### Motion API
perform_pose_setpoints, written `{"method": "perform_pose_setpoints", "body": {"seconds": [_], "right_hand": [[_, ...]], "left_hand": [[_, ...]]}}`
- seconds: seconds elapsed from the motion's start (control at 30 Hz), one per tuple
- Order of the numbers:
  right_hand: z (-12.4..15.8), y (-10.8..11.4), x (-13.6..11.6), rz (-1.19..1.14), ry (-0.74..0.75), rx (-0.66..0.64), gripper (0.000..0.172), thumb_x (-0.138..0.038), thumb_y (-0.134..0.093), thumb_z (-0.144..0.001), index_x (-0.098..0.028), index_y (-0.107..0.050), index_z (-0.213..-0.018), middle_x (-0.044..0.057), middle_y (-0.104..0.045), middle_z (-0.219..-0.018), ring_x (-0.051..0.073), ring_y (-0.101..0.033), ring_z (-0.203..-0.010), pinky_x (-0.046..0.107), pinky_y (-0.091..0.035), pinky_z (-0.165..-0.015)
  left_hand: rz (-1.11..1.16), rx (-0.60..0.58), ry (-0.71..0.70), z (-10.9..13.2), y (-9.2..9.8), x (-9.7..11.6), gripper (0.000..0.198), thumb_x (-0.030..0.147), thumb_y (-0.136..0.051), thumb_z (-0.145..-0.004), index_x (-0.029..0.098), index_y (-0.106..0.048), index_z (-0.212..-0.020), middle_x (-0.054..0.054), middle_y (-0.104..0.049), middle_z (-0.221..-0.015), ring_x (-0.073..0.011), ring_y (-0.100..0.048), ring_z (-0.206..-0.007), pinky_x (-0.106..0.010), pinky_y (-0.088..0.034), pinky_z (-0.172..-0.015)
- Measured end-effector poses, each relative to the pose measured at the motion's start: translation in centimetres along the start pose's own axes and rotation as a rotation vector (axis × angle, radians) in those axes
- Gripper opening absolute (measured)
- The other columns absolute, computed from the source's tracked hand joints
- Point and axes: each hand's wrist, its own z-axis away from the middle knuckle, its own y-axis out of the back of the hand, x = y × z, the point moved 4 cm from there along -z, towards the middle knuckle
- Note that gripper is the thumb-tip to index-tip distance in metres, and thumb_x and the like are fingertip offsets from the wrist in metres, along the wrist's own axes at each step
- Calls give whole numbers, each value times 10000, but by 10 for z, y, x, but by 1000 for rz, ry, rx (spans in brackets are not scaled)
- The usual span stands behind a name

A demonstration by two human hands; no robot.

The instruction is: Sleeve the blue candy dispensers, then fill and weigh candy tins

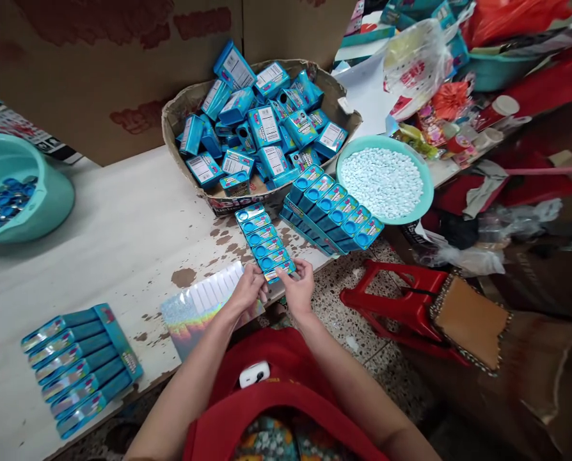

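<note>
One row of blue boxes (262, 235) is in work, at the near edge of the table (123, 243), held at its near end and slanting away to the far left. Our right hand (300, 288) has it: thumb on top of the near box, fingers at the right side, grip narrow. Our left hand (250, 287) is at the near left corner, fingers curled in tight; we can't tell whether they pinch the row or just touch it.

Shiny label sheet (190, 314) lies flat on the table, just left of the row, partly under our left hand and forearm. Near left, well apart, we have a finished-looking set of boxes (87, 371) lying side by side, pale shiny strips on their left ends.

Right of the row, a stacked block of boxes (331, 208) leans at an angle, just beside the bowl (428, 186) of white pellets (381, 179). Far side: cardboard tray (171, 121) with loose blue boxes (265, 126) piled every which way. Far left: tub (50, 205) of small metallic blue pieces (7, 202). Brown stains on the tabletop between tray and label sheet. Red stool (394, 298) on the floor to the right.
</note>
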Motion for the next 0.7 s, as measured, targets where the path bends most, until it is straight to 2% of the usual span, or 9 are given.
{"method": "perform_pose_setpoints", "body": {"seconds": [0.1,0.17,0.23,0.3,0.33,0.43,0.5,0.6,0.7], "right_hand": [[-7,4,1,86,-5,-45,420,-368,-715,-656,-152,-548,-976,69,-618,-917,176,-588,-820,326,-500,-755],[-7,6,-5,225,79,-57,375,-383,-658,-718,-149,-553,-991,88,-625,-940,197,-590,-850,368,-492,-789],[2,9,-18,380,268,3,363,-363,-575,-803,-147,-536,-1092,137,-597,-1093,238,-555,-1016,440,-441,-897],[22,9,-33,484,513,59,372,-303,-538,-847,-158,-499,-1188,162,-529,-1231,262,-469,-1169,488,-368,-981],[34,7,-40,502,629,37,377,-267,-548,-849,-170,-490,-1209,158,-517,-1248,262,-451,-1192,492,-357,-993],[71,-14,-43,476,850,-268,341,-178,-583,-830,-213,-527,-1164,112,-575,-1144,234,-515,-1099,446,-421,-938],[88,-34,-34,458,865,-476,278,-158,-569,-838,-218,-559,-1108,95,-594,-1089,220,-534,-1043,419,-454,-898],[99,-71,-15,479,803,-633,223,-171,-515,-871,-207,-583,-1081,96,-602,-1071,215,-534,-1023,403,-472,-879],[104,-117,0,547,812,-741,318,-214,-485,-893,-192,-540,-1206,115,-574,-1188,226,-499,-1116,407,-443,-943]], "left_hand": [[-214,99,45,-10,1,-8,97,252,-357,-853,205,-350,-938,34,-552,-602,-139,-545,-446,-258,-404,-490],[-449,190,22,-7,13,-8,124,278,-412,-847,200,-414,-943,0,-590,-669,-157,-582,-563,-273,-417,-568],[-661,299,6,7,40,-10,182,341,-453,-846,207,-469,-969,-29,-623,-789,-183,-602,-724,-290,-425,-655],[-857,411,21,34,78,-16,261,382,-486,-836,216,-500,-1038,-64,-623,-973,-222,-576,-916,-319,-423,-755],[-959,471,47,49,99,-21,305,384,-512,-821,216,-507,-1076,-84,-597,-1066,-246,-540,-1002,-341,-414,-804],[-1190,594,227,91,156,-45,429,387,-607,-742,203,-522,-1121,-125,-517,-1180,-313,-449,-1106,-406,-391,-853],[-1205,626,317,107,180,-60,394,385,-610,-735,199,-541,-1075,-123,-522,-1153,-310,-452,-1090,-402,-395,-833],[-1071,631,334,113,192,-73,240,360,-536,-792,204,-559,-973,-87,-594,-1027,-267,-511,-1017,-358,-396,-804],[-843,583,277,112,190,-74,218,316,-465,-833,227,-570,-1002,-36,-657,-893,-211,-579,-878,-299,-400,-750]]}}
